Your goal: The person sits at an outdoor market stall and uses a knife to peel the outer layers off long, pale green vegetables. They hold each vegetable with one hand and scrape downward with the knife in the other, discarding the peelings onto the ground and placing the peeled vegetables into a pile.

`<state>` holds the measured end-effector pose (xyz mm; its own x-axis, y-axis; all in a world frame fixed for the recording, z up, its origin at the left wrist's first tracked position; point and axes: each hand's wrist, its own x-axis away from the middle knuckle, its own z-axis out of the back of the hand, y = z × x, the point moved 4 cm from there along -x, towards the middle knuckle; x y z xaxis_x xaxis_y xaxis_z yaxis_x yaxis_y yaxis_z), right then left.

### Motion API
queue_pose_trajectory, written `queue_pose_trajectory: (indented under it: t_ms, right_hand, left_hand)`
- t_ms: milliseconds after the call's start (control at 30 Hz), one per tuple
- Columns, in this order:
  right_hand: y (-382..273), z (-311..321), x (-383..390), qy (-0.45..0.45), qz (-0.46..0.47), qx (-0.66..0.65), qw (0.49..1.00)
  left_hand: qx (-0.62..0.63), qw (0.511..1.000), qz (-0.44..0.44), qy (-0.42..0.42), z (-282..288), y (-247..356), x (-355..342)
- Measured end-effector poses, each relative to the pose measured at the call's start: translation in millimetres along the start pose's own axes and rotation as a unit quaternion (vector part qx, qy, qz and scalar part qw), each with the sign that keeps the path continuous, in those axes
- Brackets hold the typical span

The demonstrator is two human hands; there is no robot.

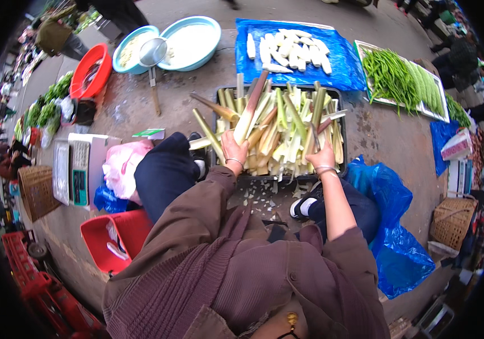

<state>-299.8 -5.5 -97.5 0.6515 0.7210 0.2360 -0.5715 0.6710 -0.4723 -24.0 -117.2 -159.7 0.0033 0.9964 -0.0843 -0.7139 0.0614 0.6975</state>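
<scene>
My left hand (234, 150) is closed round the lower end of a peeled stalk (247, 118) with a long reddish-brown tip, held over a dark crate (287, 176). The crate is heaped with stalks and loose husks (278, 135) in green, cream and brown. At the crate's right side my right hand (322, 157) is closed on a slim, dark-bladed tool (314, 135), apparently a knife, pointing up among the husks. Beyond the crate, several white peeled pieces (290, 51) lie on blue plastic sheeting (343, 68).
Two basins (189, 39), a sieve (153, 52), a red tub (99, 65) and a tray of green beans (389, 79) stand ahead. A scale (80, 172) and red bin (132, 231) are left; blue bags (400, 248) and a basket (454, 223) right. Other people (454, 56) are at the edges.
</scene>
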Motion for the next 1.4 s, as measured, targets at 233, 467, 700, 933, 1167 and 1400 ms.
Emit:
queue_pose_trajectory:
  t_ms: [233, 467, 700, 933, 1167, 1400]
  right_hand:
    - [-6.9, -16.3, 151.4, -0.345, -0.149, -0.466, 0.801]
    - [34.1, -31.2, 183.0, -0.363, -0.210, -0.347, 0.839]
    - [36.9, -61.6, 157.2, -0.381, -0.220, -0.337, 0.832]
    - [52.2, -84.7, 148.5, -0.379, -0.232, -0.318, 0.838]
    - [58.3, -93.8, 146.1, -0.400, -0.273, -0.369, 0.793]
    - [48.4, -71.8, 142.9, -0.419, -0.333, -0.508, 0.675]
  left_hand:
    - [0.097, 0.908, 0.344, 0.221, 11.7, -117.8, -9.4]
    - [0.536, 0.699, 0.469, 0.063, -61.2, -220.7, -44.3]
    - [0.307, 0.839, 0.413, 0.174, -44.4, -189.6, -75.2]
    - [0.100, 0.973, 0.206, -0.005, -28.1, -115.2, -112.5]
    - [0.025, 0.989, 0.026, -0.145, -88.7, -59.7, -50.9]
    - [0.093, 0.986, 0.071, -0.121, -109.0, -106.7, -67.7]
